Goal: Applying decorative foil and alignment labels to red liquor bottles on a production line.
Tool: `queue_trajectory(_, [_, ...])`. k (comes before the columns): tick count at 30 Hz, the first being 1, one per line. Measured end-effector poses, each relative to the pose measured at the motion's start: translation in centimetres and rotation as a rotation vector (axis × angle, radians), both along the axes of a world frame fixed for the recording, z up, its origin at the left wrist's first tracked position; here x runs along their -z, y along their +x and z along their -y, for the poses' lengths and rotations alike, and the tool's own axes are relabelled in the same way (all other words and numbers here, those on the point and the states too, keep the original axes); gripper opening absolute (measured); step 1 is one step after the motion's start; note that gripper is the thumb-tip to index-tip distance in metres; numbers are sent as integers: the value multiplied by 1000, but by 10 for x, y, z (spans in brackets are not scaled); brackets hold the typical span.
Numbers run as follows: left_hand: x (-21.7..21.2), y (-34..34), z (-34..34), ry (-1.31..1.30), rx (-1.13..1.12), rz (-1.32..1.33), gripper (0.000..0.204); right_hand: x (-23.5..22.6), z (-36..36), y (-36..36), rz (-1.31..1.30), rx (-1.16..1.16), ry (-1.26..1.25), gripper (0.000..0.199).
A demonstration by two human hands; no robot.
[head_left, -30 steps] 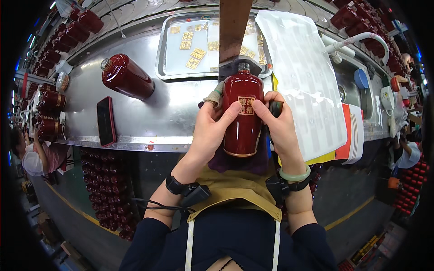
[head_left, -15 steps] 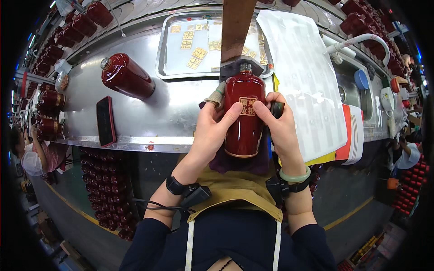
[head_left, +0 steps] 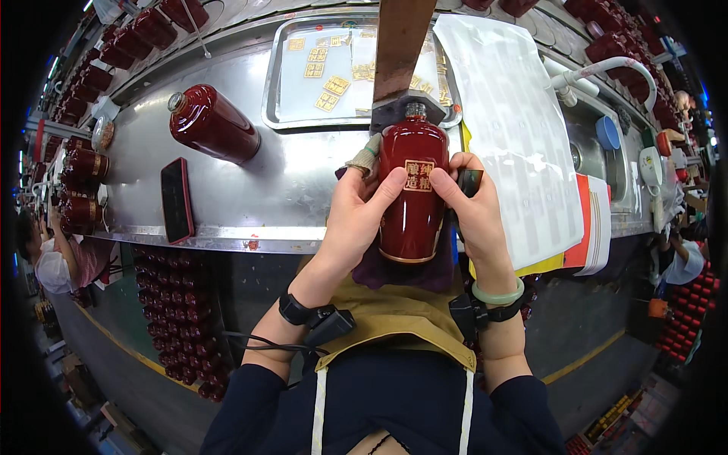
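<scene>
A dark red glass bottle [head_left: 411, 227] lies tilted before me, its bare neck pointing away and its base toward my apron. Around its left side is my left hand [head_left: 362, 199], thumb pressed at the edge of a square gold label [head_left: 419, 176] on the bottle's front. My right hand [head_left: 472, 201] grips the other side, thumb on the label's right edge. A finger of the left hand wears a knitted cover [head_left: 364, 160]. Behind the neck stands a dark rest [head_left: 385, 114] at the foot of a brown post [head_left: 399, 53]. Purple cloth [head_left: 371, 273] shows under the bottle's base.
A second red bottle [head_left: 216, 125] stands on the metal table, left, near a phone [head_left: 177, 201]. At the back is a metal tray [head_left: 270, 98] with gold labels. White sheets [head_left: 516, 152] cover the right side, beside a sink [head_left: 618, 171] with a pipe tap [head_left: 618, 64]. Co-workers sit far off.
Both hands keep the same hold on the bottle, thumbs still at the label. The view has shifted very slightly; bottles on the far left line have moved a little to the right.
</scene>
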State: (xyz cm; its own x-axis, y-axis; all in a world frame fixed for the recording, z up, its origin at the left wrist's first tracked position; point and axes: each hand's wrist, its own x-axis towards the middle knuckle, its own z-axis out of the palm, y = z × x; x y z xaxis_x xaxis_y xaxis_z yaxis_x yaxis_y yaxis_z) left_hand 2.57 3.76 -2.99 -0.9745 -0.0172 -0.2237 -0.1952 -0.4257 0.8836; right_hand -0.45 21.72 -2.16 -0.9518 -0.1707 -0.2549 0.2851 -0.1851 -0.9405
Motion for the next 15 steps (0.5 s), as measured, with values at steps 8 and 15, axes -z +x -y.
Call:
queue_trajectory(8, [0,1,-1,27,14,11,69,3,3,2,-40,18,13,36])
queue_trajectory(15, [1,1,-2,24,-2,-3,68,-1,3,1,-33,12,14,36])
